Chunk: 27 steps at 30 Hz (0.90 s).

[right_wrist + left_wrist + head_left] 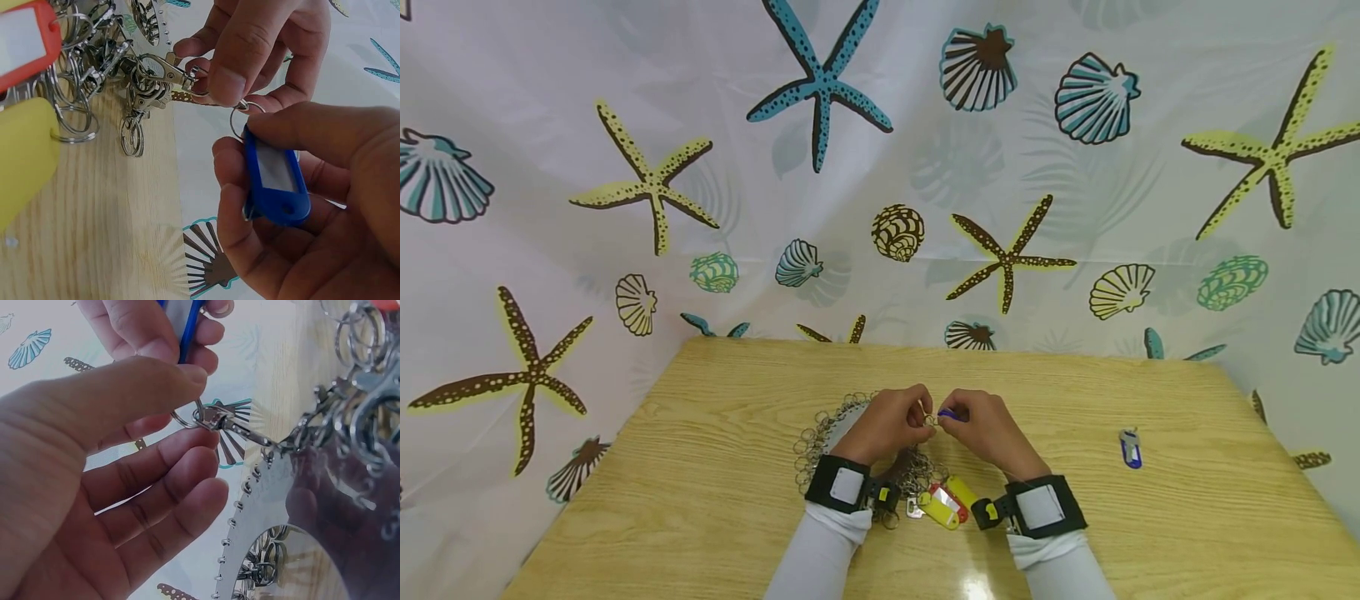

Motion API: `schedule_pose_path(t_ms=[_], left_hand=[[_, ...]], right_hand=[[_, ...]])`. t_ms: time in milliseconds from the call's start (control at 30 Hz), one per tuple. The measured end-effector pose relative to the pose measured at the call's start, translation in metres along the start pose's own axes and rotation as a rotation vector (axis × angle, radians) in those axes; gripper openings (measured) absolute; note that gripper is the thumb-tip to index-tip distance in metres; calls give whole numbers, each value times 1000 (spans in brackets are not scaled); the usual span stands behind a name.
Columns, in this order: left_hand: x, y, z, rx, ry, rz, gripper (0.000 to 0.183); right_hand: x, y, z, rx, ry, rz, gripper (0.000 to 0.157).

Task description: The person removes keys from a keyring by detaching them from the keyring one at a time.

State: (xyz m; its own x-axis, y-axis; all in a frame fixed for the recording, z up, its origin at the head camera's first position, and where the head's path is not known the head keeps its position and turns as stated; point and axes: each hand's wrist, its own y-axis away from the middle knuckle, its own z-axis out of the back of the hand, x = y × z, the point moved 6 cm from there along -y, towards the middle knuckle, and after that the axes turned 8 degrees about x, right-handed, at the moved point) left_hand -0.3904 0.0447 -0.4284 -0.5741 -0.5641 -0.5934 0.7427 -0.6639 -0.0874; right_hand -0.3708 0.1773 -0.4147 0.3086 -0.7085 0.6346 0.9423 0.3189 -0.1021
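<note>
My left hand (891,421) pinches a thin metal split ring (181,419) between thumb and index finger, its other fingers loosely bent. A metal swivel clasp (247,434) joins that ring to a grey metal disc (265,494), whose rim bears many clasps and rings. Opposite it, my right hand (985,425) holds a blue key tag (278,172) with a white label between thumb and fingers. The tag's top meets the small ring at the left fingertips; whether the ring passes through it I cannot tell. Left hand and forearm cover part of the disc in the head view.
Yellow key tags (940,512) and a red key tag (953,500) lie just in front of the disc, between the wrists. Another blue key tag (1131,450) with a key lies apart on the right of the wooden table (715,517). A patterned curtain (880,175) hangs behind.
</note>
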Motion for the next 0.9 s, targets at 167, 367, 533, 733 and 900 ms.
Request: schedule_pose_path(t_ms=[167, 367, 533, 733, 900], left_hand=[[0, 0, 0, -3, 3, -14, 19], [-2, 0, 2, -8, -9, -36, 18], [-3, 1, 3, -17, -18, -51, 16], [-2, 1, 3, -23, 3, -57, 16], [-2, 2, 5, -32, 14, -55, 15]], right_hand=[[-2, -1, -1, -10, 1, -14, 7], [-2, -2, 0, -13, -16, -23, 4], [-1, -3, -1, -5, -26, -23, 5], [-2, -2, -1, -17, -49, -30, 8], [-3, -1, 0, -41, -78, -68, 11]])
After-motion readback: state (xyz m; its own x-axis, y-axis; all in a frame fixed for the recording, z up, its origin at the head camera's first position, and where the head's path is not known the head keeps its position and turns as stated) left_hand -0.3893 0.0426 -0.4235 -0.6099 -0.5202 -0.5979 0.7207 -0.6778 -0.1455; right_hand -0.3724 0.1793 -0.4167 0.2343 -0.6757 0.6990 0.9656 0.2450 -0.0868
